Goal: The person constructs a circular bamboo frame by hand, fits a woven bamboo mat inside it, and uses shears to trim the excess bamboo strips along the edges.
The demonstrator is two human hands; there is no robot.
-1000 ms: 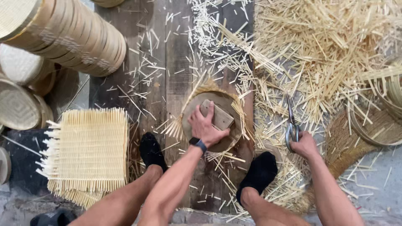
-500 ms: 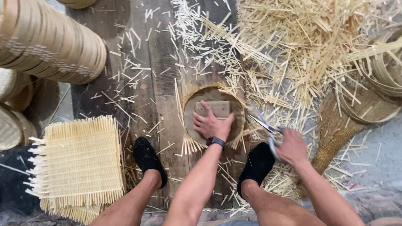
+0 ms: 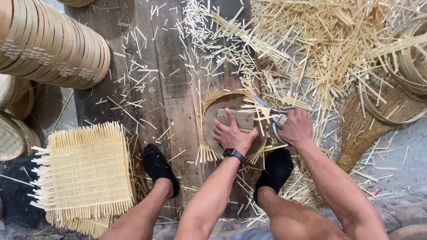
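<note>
We see the left hand [image 3: 232, 133] pressed flat, fingers spread, on a small rectangular wooden block [image 3: 238, 119] that lies on a round woven mat [image 3: 212, 120] set inside a bamboo ring, on the dark plank floor [image 3: 173, 84] between our two feet. The mat is pale, its frayed strip ends sticking out past the ring on the left and lower sides. A black watch [image 3: 233, 154] sits on that wrist.

The right hand [image 3: 297, 128] is closed around the looped metal handles of a pair of scissors [image 3: 272, 116], whose blades reach to the mat's right edge among the sticking-out strips; we cannot tell how far the blades are parted.

Two black shoes [image 3: 158, 168] frame the work. To the left lies a stack of square woven mats [image 3: 84, 171], flat lattices of thin bamboo strips with bristling edges; at least two show, the exact count is hidden. Upper left, a long row of round bamboo hoops [image 3: 49, 46] lies packed together, too many to count. Upper right spreads a loose heap of cut bamboo slivers [image 3: 329, 44], straw-coloured and splintery. At the right edge there are more bamboo rings [image 3: 407, 58], and one fan-shaped broom [image 3: 360, 133] of brown fibres lies on the grey concrete.
</note>
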